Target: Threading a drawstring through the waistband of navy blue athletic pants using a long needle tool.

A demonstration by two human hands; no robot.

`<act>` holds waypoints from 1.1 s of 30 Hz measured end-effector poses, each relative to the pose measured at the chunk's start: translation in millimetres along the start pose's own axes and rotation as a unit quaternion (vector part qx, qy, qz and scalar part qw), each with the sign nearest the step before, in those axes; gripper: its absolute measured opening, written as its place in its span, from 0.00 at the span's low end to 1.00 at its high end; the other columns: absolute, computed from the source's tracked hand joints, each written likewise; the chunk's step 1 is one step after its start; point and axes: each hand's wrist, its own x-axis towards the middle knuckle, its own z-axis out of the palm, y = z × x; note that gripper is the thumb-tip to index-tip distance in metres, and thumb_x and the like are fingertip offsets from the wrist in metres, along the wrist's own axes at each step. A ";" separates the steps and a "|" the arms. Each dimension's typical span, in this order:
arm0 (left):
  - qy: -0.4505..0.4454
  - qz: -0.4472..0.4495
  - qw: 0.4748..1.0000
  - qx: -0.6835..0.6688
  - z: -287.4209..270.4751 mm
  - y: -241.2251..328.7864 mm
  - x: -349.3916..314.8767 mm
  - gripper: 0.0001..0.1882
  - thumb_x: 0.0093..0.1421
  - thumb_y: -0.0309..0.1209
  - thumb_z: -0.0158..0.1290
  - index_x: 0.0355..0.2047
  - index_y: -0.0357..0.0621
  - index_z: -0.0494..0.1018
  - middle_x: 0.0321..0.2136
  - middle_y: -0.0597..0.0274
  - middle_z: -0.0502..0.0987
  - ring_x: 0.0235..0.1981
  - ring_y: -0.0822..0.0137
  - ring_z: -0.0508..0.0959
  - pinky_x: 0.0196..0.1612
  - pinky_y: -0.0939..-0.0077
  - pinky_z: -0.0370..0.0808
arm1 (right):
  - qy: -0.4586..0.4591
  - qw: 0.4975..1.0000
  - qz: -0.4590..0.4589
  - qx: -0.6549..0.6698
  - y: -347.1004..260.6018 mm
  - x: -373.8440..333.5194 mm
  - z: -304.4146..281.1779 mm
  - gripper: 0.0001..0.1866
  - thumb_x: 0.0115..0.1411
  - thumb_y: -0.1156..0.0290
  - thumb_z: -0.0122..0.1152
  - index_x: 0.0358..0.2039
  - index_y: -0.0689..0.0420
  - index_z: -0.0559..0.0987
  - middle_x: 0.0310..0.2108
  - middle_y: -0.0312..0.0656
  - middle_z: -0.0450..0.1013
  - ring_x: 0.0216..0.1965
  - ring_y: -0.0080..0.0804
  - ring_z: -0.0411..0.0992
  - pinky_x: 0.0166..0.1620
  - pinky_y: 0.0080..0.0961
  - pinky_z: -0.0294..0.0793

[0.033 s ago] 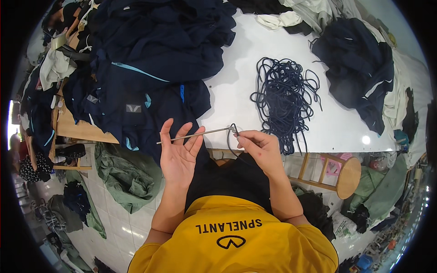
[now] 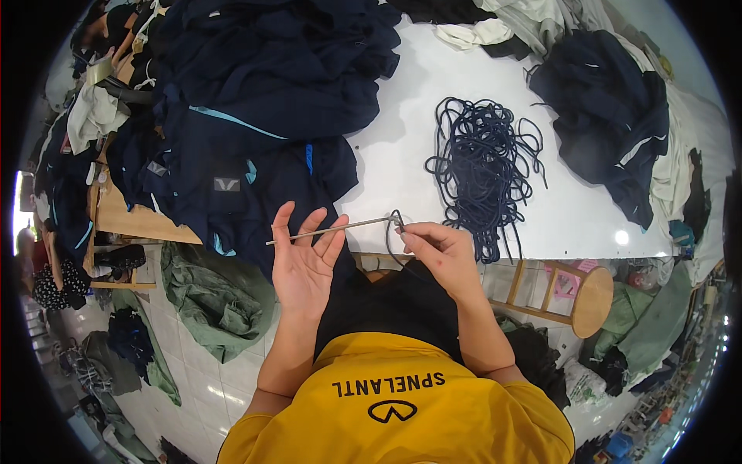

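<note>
A thin metal rod (image 2: 363,224) lies across the raised fingers of my left hand (image 2: 302,274), which is palm up. The fingers are spread a little, and the rod passes between them, held there. A dark cord (image 2: 389,244) loops at the rod's right end. My right hand (image 2: 444,255) is closed in a pinch on this cord, right beside the rod's tip. Fingers hide how exactly the cord joins the rod. Beyond my right hand, a tangled heap of navy cords (image 2: 483,170) lies on the white table (image 2: 406,155).
Navy garments (image 2: 270,77) with light blue trim are piled at the left. Another navy garment (image 2: 599,108) lies at the table's right. Below the edge stands a wooden stool (image 2: 593,301). Green cloth (image 2: 220,298) lies on the tiled floor at left.
</note>
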 end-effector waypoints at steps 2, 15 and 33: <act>0.001 -0.001 1.000 0.003 -0.4 -0.4 0.4 0.21 0.70 0.46 0.31 0.59 0.54 0.54 0.50 0.49 0.68 0.51 0.47 0.74 0.51 0.65 0.77 | 0.001 0.999 -0.001 -0.039 1.4 0.7 0.2 0.08 0.58 0.76 0.61 0.38 0.63 0.80 0.27 0.34 0.75 0.27 0.13 0.68 0.31 0.11 0.65; -0.041 -0.012 0.999 0.015 1.7 -1.6 0.2 0.18 0.70 0.37 0.32 0.58 0.52 0.54 0.48 0.48 0.71 0.49 0.44 0.74 0.51 0.62 0.76 | -0.029 0.996 0.043 0.078 10.7 9.8 -6.5 0.11 0.62 0.73 0.57 0.42 0.64 0.79 0.30 0.37 0.76 0.30 0.17 0.69 0.36 0.13 0.68; -0.095 0.013 0.980 0.174 0.1 -10.7 -5.9 0.21 0.65 0.31 0.35 0.59 0.46 0.52 0.38 0.48 0.71 0.42 0.49 0.78 0.47 0.66 0.77 | -0.089 0.985 0.105 0.108 16.3 17.2 -12.9 0.10 0.64 0.70 0.53 0.43 0.60 0.72 0.35 0.44 0.77 0.36 0.23 0.74 0.40 0.16 0.71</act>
